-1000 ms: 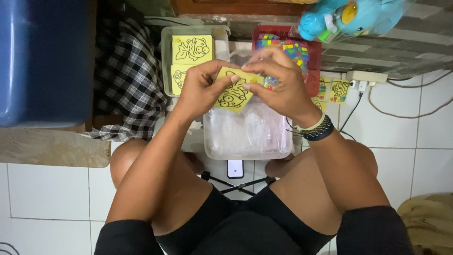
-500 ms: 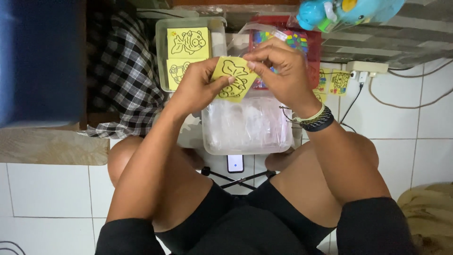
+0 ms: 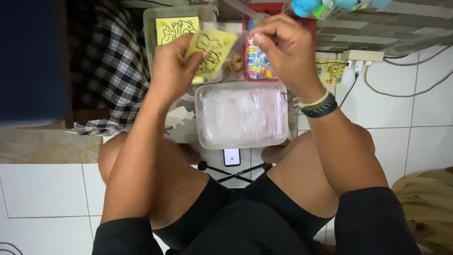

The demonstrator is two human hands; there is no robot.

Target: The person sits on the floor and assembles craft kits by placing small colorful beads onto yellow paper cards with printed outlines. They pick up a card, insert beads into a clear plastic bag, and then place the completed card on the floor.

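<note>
White tiled floor; left hand (image 3: 175,71) grips yellow card (image 3: 211,49); right hand (image 3: 283,47) pinched, contents unclear.

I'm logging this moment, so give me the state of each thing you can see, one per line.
left hand: gripping the yellow card, tilted, raised.
right hand: fingers pinched, whether on anything unclear.
clear tub: lid on, clear bags inside.
red tray: open, colourful bits inside.
clear tray: open, yellow sheet inside.

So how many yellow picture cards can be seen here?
3. One card is held in the left hand, one lies in the clear tray behind it, one lies on the floor at right. More may be hidden underneath.
</note>
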